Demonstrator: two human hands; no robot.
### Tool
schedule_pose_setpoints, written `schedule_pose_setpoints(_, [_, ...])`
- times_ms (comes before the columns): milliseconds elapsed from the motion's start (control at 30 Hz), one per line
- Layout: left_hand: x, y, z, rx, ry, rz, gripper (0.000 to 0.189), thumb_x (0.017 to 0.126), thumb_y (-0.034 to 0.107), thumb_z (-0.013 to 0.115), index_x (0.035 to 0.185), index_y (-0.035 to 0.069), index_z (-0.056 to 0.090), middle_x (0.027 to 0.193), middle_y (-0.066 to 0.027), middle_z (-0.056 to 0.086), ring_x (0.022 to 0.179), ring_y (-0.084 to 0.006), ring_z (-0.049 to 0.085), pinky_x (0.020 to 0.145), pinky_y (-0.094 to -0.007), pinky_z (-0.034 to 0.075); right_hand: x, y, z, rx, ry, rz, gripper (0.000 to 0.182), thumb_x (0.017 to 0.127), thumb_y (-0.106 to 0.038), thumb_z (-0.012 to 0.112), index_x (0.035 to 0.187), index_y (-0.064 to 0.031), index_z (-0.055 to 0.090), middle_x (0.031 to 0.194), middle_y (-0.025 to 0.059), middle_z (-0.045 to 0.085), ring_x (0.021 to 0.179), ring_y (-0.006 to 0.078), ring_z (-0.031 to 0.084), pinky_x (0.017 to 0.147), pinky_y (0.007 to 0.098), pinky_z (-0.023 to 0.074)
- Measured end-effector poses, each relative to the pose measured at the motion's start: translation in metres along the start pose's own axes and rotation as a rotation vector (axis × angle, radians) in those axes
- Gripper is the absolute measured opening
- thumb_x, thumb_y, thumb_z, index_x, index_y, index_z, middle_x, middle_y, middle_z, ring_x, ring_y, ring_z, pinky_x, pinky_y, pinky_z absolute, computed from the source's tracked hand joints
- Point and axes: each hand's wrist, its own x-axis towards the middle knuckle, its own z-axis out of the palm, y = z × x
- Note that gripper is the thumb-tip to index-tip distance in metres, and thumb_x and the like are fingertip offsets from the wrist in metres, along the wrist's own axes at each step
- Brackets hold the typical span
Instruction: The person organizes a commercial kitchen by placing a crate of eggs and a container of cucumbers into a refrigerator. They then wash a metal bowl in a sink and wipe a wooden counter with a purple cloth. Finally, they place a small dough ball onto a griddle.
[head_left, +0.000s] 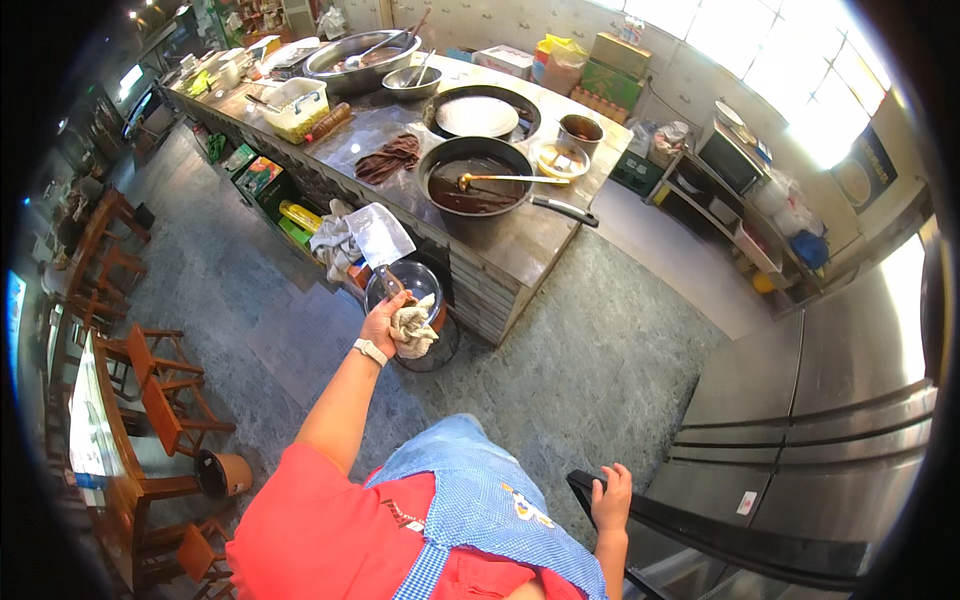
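My left hand (384, 324) grips the wooden handle of a cleaver (379, 236), its broad blade pointing away from me. A crumpled beige cloth (412, 330) is bunched in the same hand. Beneath them are a clear bowl (421, 279) and a dark round rim near the floor, partly hidden. My right hand (613, 496) is raised at the black edge of a swung-out door (675, 521) by the steel refrigerator (739, 390). Its fingers are apart, and whether the palm presses on the door is hard to tell.
On the counter (502, 251), a frying pan (472, 196) of dark liquid holds a ladle (517, 179), its handle jutting past the edge. Dark cloth (388, 157) and a large metal basin (360, 64) lie farther back. Wooden chairs (172, 409) line the left; shelving (720, 199) stands right.
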Motion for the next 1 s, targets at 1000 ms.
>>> schedule_pose_setpoints(1000, [0.501,0.244,-0.036,0.4,0.1,-0.109,0.038,0.09,0.044,0.05,0.091,0.009,0.064,0.085,-0.0083,0.065,0.075,-0.0285,0.063,0.063,-0.0459,0.052,0.008,-0.045,-0.073,-0.993,-0.589,1.348,0.041,0.065,-0.035,0.073,0.094,-0.0059,0.069,0.111,0.0144,0.056,0.111,0.0283,0.047,0.096,0.0366,0.0352])
